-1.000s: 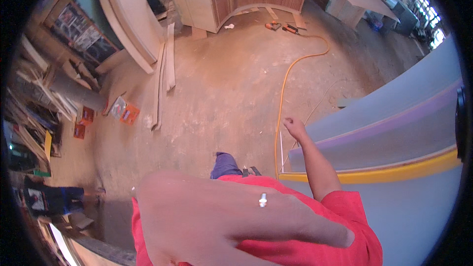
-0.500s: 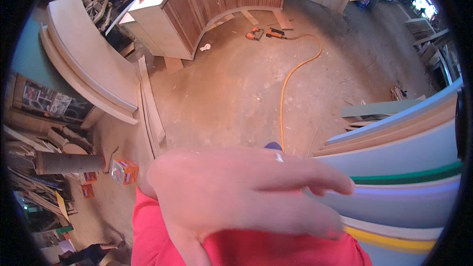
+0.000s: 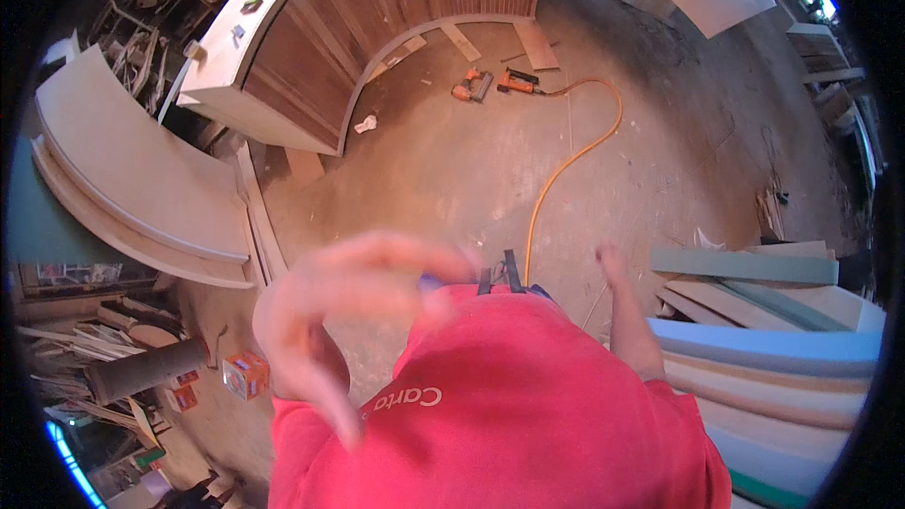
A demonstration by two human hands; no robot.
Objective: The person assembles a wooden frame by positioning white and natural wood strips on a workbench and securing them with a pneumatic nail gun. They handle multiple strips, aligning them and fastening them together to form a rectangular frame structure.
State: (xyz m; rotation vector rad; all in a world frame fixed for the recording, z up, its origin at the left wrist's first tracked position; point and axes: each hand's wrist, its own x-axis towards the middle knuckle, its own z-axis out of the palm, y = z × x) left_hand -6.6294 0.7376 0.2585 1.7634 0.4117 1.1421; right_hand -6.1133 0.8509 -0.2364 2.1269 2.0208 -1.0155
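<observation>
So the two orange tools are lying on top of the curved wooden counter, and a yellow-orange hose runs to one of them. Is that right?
Not quite: the two orange tools are lying on the floor, not on top of the curved wooden counter. The head view shows it. The yellow-orange hose does run to one of them.

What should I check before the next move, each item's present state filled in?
1. Left hand empty: ok; blurred, but no object shows in it.
2. Right hand empty: cannot tell; too small and blurred.
3. Yellow hose clear of the feet: cannot tell; its near end disappears behind the red shirt.
4. Orange nail guns off the floor: not ok; both lie there.
5. White scrap picked up: not ok; on the floor.
</observation>
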